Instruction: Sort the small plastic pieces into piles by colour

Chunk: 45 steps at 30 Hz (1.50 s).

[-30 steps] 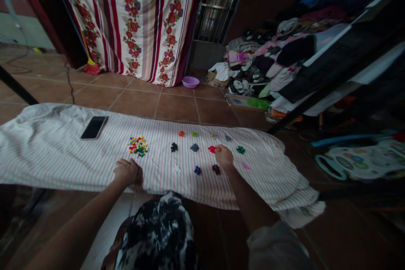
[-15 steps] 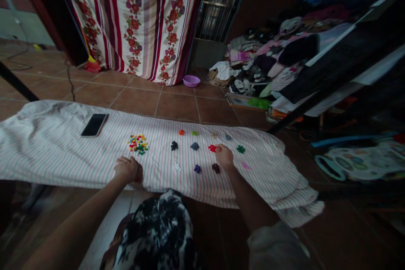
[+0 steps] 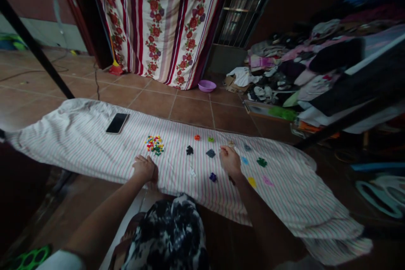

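Observation:
My left hand [image 3: 144, 169] rests on the striped cloth, fingers loosely stretched and empty, just in front of a mixed pile of small colourful pieces [image 3: 154, 145]. My right hand [image 3: 230, 160] is over the sorted piles with its fingers drawn together; whatever is in them is hidden. Left of it lies a grey pile [image 3: 210, 153], and beyond it a beige pile [image 3: 231, 144]. The red pile is covered by this hand, and a dark brown pile is mostly behind the wrist. Near the forearm are yellow pieces [image 3: 252, 182], blue pieces [image 3: 244, 160] and a green pile [image 3: 261, 162].
Black [image 3: 189, 150], white [image 3: 192, 173], purple [image 3: 213, 176], orange [image 3: 197, 137], lime [image 3: 211, 139] and pink [image 3: 268, 181] piles lie on the striped cloth [image 3: 95, 152]. A phone [image 3: 117, 123] sits at left. Beyond are a purple basin [image 3: 207, 86] and heaped clothes [image 3: 303, 59].
The view has swung left, so everything appears further right. My right hand has shifted left over the cloth, covering the red pile and uncovering blue and yellow pieces. My left hand stays put.

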Motion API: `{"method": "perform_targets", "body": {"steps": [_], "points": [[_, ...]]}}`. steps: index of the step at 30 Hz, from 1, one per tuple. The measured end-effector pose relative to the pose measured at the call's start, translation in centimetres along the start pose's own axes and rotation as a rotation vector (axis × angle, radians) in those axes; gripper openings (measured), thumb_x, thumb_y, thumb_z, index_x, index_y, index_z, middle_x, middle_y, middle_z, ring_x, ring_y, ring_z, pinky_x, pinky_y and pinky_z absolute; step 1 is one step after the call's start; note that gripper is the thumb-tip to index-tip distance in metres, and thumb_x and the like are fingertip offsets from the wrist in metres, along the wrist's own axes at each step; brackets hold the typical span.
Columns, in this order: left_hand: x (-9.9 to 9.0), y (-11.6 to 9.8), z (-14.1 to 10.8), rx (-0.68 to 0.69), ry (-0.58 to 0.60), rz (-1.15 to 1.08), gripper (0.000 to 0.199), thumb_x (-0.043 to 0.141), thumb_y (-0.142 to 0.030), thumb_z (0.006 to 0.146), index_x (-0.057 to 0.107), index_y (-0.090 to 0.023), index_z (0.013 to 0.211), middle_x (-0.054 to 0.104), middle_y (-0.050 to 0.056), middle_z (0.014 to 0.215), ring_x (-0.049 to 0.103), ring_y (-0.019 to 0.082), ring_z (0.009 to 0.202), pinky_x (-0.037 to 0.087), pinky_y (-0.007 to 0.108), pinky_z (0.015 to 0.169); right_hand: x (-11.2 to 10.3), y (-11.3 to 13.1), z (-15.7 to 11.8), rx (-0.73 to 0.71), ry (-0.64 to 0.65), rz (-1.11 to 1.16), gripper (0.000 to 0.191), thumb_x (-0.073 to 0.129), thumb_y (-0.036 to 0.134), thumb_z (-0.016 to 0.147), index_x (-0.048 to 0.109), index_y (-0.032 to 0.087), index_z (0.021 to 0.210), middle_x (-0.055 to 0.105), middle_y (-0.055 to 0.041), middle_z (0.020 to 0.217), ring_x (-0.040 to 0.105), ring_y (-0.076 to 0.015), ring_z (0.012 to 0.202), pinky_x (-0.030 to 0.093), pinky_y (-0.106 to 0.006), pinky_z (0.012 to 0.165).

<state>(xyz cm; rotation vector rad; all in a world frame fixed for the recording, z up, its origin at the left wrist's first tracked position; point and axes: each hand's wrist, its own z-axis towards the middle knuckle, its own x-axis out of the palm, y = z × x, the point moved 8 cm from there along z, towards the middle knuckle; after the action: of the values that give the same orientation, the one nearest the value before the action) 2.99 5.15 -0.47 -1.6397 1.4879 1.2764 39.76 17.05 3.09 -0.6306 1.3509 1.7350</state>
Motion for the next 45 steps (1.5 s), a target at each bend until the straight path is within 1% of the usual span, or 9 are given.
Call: {"method": "perform_targets", "body": {"steps": [4,10,14,18,24,30,35,39,45], "points": [[-0.1,0.0,-0.1,-0.005,0.020,-0.015,0.073,0.049,-0.032,0.079,0.035,0.000,0.143,0.036,0.040,0.142,0.040,0.049,0.131,0.047,0.052,0.085,2.7,5.7,-1.4,-0.142,0.080,0.139,0.029,0.045,0.021,0.084,0.071,0.019,0.095,0.069,-0.0085,0.097,0.063,-0.0195,0.089,0.048,-0.030,0.083],[0.0,-0.1,0.0,-0.004,0.057,-0.027,0.075,0.050,-0.035,0.080,0.033,-0.001,0.145,0.033,0.039,0.145,0.036,0.050,0.134,0.046,0.051,0.087,8.4,14.1,-5.6,-0.395,0.301,0.300,0.025,0.048,0.016,0.087,0.072,0.020,0.093,0.068,-0.0056,0.094,0.063,-0.0163,0.090,0.049,-0.028,0.084],[0.0,-0.1,-0.1,0.003,0.070,-0.032,0.079,0.051,-0.037,0.080,0.030,0.000,0.146,0.029,0.040,0.146,0.033,0.052,0.135,0.045,0.054,0.089,12.1,17.9,-8.3,-0.499,0.452,0.310,0.026,0.049,0.012,0.089,0.073,0.020,0.096,0.069,-0.0053,0.099,0.063,-0.0149,0.092,0.049,-0.027,0.086],[-0.1,-0.3,-0.2,0.020,0.081,-0.044,0.094,0.060,-0.046,0.073,0.027,0.002,0.147,0.027,0.041,0.146,0.031,0.053,0.136,0.044,0.055,0.090,14.4,20.6,-10.0,-0.579,0.536,0.243,0.027,0.049,0.012,0.091,0.073,0.021,0.101,0.070,-0.0059,0.101,0.062,-0.0164,0.097,0.048,-0.029,0.090],[-0.5,-0.3,-0.5,0.026,0.077,-0.050,0.104,0.070,-0.048,0.064,0.028,0.001,0.146,0.028,0.041,0.146,0.032,0.053,0.135,0.045,0.053,0.089,15.9,22.5,-10.7,-0.621,0.590,0.086,0.033,0.044,0.015,0.095,0.073,0.024,0.108,0.068,-0.0071,0.103,0.059,-0.0185,0.101,0.046,-0.031,0.093],[-0.7,-0.2,-0.9,0.055,0.053,-0.045,0.100,0.069,-0.049,0.067,0.031,0.001,0.145,0.033,0.039,0.145,0.036,0.051,0.132,0.047,0.052,0.087,16.9,23.0,-9.9,-0.603,0.548,0.036,0.040,0.040,0.011,0.094,0.071,0.027,0.113,0.066,-0.0071,0.105,0.057,-0.0182,0.103,0.045,-0.030,0.094],[-0.7,-0.3,-1.1,0.082,0.057,-0.032,0.099,0.067,-0.050,0.072,0.029,0.007,0.144,0.032,0.042,0.143,0.035,0.053,0.133,0.046,0.055,0.090,17.8,22.7,-9.6,-0.574,0.539,0.030,0.040,0.039,0.009,0.093,0.071,0.022,0.113,0.065,-0.0096,0.108,0.057,-0.0200,0.102,0.045,-0.032,0.095],[-0.5,-0.5,-1.0,0.091,0.057,-0.026,0.105,0.069,-0.055,0.068,0.030,0.004,0.145,0.031,0.042,0.143,0.034,0.054,0.133,0.046,0.060,0.088,17.9,22.5,-9.5,-0.560,0.524,0.052,0.039,0.040,0.008,0.091,0.070,0.021,0.112,0.065,-0.0094,0.107,0.057,-0.0200,0.102,0.045,-0.033,0.096],[0.0,-0.4,-1.0,0.104,0.065,-0.037,0.107,0.068,-0.059,0.068,0.027,0.001,0.147,0.029,0.043,0.144,0.031,0.056,0.134,0.043,0.066,0.089,17.5,22.6,-8.8,-0.549,0.471,0.152,0.039,0.039,0.007,0.089,0.070,0.022,0.107,0.066,-0.0067,0.101,0.059,-0.0185,0.100,0.046,-0.033,0.095]]}}
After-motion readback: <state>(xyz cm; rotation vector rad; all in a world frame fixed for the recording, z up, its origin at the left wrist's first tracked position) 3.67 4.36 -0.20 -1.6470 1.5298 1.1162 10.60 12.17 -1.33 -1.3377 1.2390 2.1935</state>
